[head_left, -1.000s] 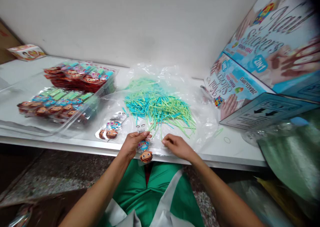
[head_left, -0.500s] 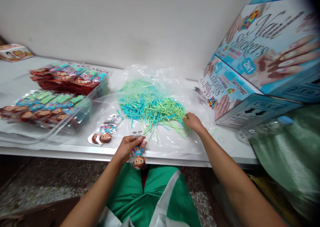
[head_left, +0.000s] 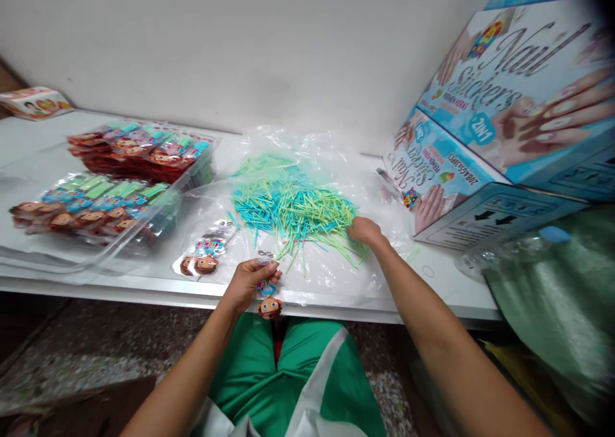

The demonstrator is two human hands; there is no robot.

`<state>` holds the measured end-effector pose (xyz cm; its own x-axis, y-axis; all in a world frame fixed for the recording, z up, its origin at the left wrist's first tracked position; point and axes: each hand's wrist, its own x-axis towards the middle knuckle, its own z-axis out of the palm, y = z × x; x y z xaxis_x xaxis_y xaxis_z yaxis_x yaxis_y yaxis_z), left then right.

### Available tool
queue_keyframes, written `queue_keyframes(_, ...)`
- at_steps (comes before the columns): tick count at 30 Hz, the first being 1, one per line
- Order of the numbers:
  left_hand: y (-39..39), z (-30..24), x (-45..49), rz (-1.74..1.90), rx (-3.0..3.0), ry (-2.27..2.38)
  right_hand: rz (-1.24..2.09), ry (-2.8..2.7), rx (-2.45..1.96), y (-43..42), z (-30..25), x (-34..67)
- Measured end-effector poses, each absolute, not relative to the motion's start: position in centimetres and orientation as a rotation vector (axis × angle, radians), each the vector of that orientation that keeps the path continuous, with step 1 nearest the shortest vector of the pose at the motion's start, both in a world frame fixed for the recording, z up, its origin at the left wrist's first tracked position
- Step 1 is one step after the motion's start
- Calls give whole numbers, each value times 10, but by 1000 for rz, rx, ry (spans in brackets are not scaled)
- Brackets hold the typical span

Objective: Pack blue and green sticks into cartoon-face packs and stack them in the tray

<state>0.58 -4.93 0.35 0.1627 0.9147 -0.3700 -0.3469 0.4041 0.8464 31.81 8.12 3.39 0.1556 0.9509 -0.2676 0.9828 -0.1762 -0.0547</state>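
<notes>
My left hand [head_left: 250, 284], at the table's front edge, pinches a small printed packet [head_left: 270, 307] with a cartoon head at its lower end. Thumb and fingers cover the packet's middle. At the right side of a heap of thin green and blue sticks [head_left: 293, 209], my right hand [head_left: 365, 230] is closed, its fingertips tucked against the green ones. What those fingers hold is hidden. The heap spills out of a large clear plastic bag [head_left: 331, 280]. Left of my left hand, a couple of similar flat packets [head_left: 205, 264] lie overlapping on the table.
A clear plastic tray [head_left: 129, 222] at left carries rows of filled packets [head_left: 91, 216]. Nail Stickers boxes [head_left: 523, 97] are stacked at right. A clear bottle [head_left: 509, 248] lies beside a green sack [head_left: 542, 315]. A small carton [head_left: 36, 102] sits at the far left.
My right hand has shifted slightly left into the sticks' edge, its fingers more tucked in. The left hand keeps its packet, now slightly higher. The view has shifted a little.
</notes>
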Motion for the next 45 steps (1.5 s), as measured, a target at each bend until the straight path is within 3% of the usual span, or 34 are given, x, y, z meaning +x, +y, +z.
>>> queue_keyframes(9,-48,1,6,1031,659,1003,-592,1977,2442,65,51,338)
queue_keyframes(16,-49,5,7,1032,651,1000,-1003,2116,2571,56,37,333)
queue_keyframes(27,-50,6,7,1044,638,1033,-2114,2299,2402,41,40,300)
queue_keyframes(32,-50,7,7,1042,613,1018,-2408,2266,2244,35,43,295)
queue_keyframes(39,-49,7,7,1063,623,1014,-2315,2500,2465,18,35,261)
queue_keyframes(45,-50,5,8,1061,610,1020,-1694,2852,2431,-12,12,231)
